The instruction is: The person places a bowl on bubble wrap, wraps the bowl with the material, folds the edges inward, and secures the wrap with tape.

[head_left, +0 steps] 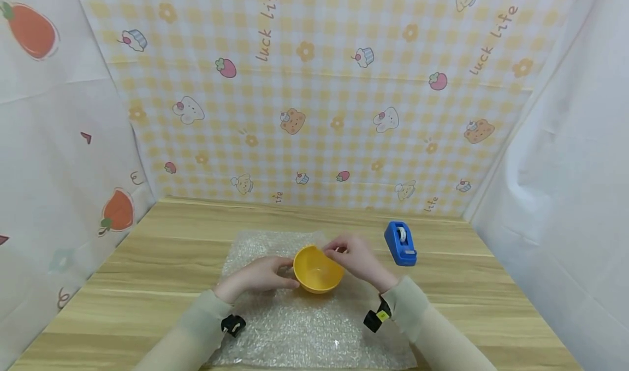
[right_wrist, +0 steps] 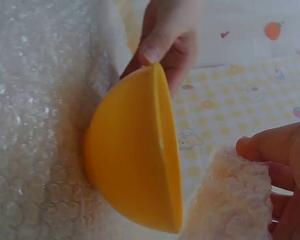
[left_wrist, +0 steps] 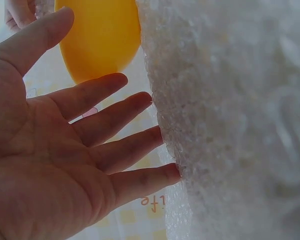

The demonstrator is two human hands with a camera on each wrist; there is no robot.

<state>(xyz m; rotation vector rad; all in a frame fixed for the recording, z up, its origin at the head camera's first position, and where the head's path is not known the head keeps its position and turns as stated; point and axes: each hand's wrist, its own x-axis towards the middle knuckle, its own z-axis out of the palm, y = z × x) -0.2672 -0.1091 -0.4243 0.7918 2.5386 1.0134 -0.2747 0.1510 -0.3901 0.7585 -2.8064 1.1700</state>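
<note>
A yellow bowl [head_left: 318, 272] sits upright on a sheet of bubble wrap [head_left: 314, 333], its hollow facing up. At its left side is my left hand [head_left: 260, 275], thumb and fingers spread. Seen in the left wrist view, those fingers are nearly straight, the index fingertip [left_wrist: 121, 79] right at the bowl's wall. My right hand [head_left: 357, 260] is beyond the bowl's right rim. In the right wrist view its thumb and fingers pinch a raised part of the bubble wrap [right_wrist: 235, 195] beside the bowl.
A blue tape dispenser [head_left: 400, 243] with a roll in it stands on the wooden table [head_left: 172, 256], to the right of the bubble wrap. Behind the table hangs a yellow checked cloth [head_left: 314, 98], with white cloths [head_left: 44, 141] at both sides.
</note>
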